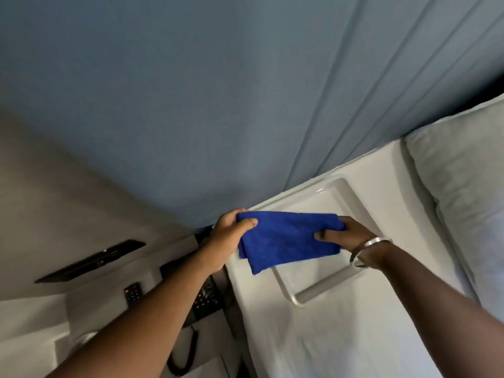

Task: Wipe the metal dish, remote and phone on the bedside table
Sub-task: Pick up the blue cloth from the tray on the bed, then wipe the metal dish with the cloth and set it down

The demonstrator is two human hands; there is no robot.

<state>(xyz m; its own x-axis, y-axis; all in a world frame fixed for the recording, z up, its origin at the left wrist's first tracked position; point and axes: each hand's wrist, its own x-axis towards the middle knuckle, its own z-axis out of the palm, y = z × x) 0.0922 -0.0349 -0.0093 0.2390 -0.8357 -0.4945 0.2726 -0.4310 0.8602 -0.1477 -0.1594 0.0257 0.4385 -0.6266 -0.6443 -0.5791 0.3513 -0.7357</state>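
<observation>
A folded blue cloth [283,236] is stretched between both hands. My left hand [229,236] pinches its left end and my right hand [341,236], with a metal bangle on the wrist, grips its right end. Under the cloth a shallow rectangular metal dish [351,195] lies on the white bed sheet. A small black remote [133,291] rests on the bedside table [90,306] at lower left. A dark phone keypad [206,296] with a coiled cord shows beside my left forearm, partly hidden by it.
A white pillow [463,170] lies at the right on the bed [341,336]. A blue-grey padded headboard wall [218,105] fills the top. A dark flat panel [92,260] sits on the beige wall at left.
</observation>
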